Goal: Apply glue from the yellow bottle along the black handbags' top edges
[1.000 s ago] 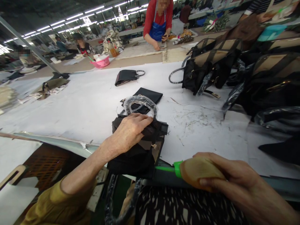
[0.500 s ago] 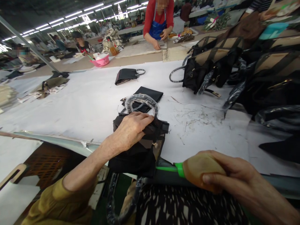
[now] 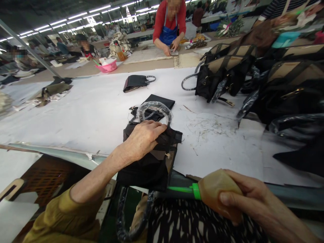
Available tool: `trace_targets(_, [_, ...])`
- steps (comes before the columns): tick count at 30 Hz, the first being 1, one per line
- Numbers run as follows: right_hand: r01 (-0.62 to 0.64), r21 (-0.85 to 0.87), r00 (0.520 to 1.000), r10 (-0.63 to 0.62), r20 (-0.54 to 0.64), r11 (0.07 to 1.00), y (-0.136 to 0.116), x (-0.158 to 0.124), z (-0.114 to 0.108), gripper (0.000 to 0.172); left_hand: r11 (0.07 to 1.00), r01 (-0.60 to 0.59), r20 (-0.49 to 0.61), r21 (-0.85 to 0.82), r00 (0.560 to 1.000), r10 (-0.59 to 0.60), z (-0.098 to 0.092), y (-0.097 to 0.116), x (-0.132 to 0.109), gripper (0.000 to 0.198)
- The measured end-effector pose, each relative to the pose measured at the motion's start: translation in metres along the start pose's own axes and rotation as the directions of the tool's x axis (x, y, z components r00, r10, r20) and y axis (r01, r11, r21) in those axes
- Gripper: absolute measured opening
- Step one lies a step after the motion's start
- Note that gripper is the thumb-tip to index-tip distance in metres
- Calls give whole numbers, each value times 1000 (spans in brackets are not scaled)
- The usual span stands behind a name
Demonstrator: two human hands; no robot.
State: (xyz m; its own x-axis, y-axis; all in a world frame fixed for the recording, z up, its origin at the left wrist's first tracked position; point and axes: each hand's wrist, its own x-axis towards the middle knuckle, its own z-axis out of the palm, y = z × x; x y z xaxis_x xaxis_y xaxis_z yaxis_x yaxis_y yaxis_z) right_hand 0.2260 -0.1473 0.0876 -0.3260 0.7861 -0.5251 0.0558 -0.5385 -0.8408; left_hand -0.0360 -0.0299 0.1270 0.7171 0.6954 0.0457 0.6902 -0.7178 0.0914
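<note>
A black bag (image 3: 144, 172) lies over the near table edge, one plastic-wrapped handle (image 3: 158, 107) up on the table, another hanging below. My left hand (image 3: 143, 138) presses on the bag's upper part, its fingers together near the base of the upper handle. In my right hand (image 3: 243, 195) is a squeeze bottle (image 3: 217, 192) of amber liquid with a green cap and a long green nozzle. The nozzle points left, its tip at the bag's lower right edge. Just beyond the bag lies a flat black piece (image 3: 162, 103).
Black and tan bags (image 3: 225, 72) are heaped at the right of the white-covered table (image 3: 76, 118). A small black bag (image 3: 135, 82) lies farther back. Beyond are a pink bowl (image 3: 107, 66) and a person in red (image 3: 169, 27). An orange-brown crate (image 3: 45, 175) is at lower left.
The view has shifted slightly. The bottle in my right hand has tilted, its body a little lower, with the nozzle still at the bag's edge. My left hand stays on the bag.
</note>
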Motion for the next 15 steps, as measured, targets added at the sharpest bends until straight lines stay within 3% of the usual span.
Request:
trace_targets(6, [-69,176,985,39,169,982,15,3,-4,33,999,-14,20,29,1000,14,-2,-6,7,38])
trace_targets(9, [-98,236,979,51,196,967,18,1,-3,36,999,-19,26,34,999,18,-5,-10,12,37])
trace_targets(12, [-108,353,989,64,135,929,16,-5,0,31,999,-10,54,52,999,7,-9,-11,17,33])
trace_targets(15, [-72,576,990,126,-55,814,19,-14,-2,29,997,8,97,77,995,-16,-15,-9,21,27])
